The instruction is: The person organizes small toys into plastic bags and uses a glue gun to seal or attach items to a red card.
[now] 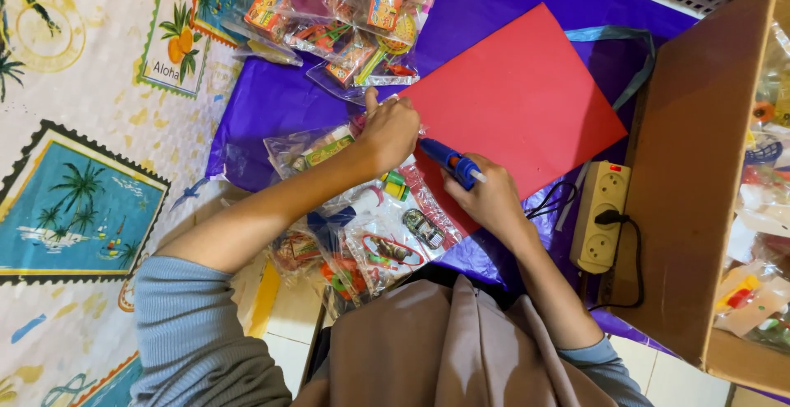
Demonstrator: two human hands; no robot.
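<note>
On purple sheet (280,102), left hand (391,131) presses red card (518,102); right hand (490,201) grips glue gun (451,162).

The right hand (492,201) grips a blue glue gun (451,162) at the edge of a flat red foam sheet (522,102) (lying on purple plastic (271,98)), while the left hand (388,131) presses beside its nozzle among clear toy packets (387,246).

A blue glue gun (451,162) with an orange trigger lies nearly level over the near left edge of a red sheet (518,102), its nozzle end pointing left, a pale glue stick jutting from its back end. The flat, rectangular red sheet lies skewed on purple plastic film (271,98).
</note>
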